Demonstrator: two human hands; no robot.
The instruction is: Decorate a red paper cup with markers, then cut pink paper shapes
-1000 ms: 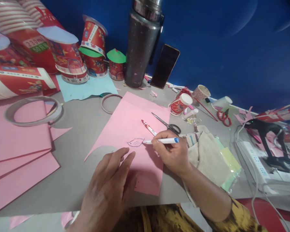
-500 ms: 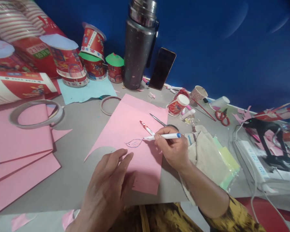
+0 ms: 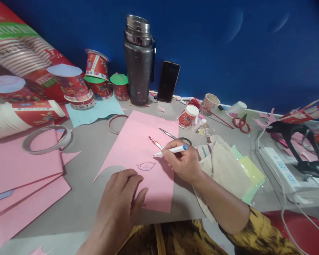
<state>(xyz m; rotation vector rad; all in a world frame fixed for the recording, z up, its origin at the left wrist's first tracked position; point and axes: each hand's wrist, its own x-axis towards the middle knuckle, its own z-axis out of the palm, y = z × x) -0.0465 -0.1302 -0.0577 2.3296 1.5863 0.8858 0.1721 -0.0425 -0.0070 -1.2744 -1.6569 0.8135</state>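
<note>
A sheet of pink paper lies on the table with a small leaf-like outline drawn on it in blue. My right hand grips a white marker with a blue end; its tip is near the paper, up and right of the drawing, and I cannot tell if it touches. Resting on the sheet's lower left part, my left hand has its fingers out and holds nothing. Beside my right hand lie a red-stained white pen and scissors, whose handles are partly hidden.
A dark thermos and a phone stand at the back. Decorated paper cups, tape rolls and folded pink sheets are on the left. A cloth, red-handled scissors and a power strip lie right.
The marker tip has moved off the outline's right end, away from the drawing. My left hand's fingers have drawn in slightly. The whole view has shifted a little.
</note>
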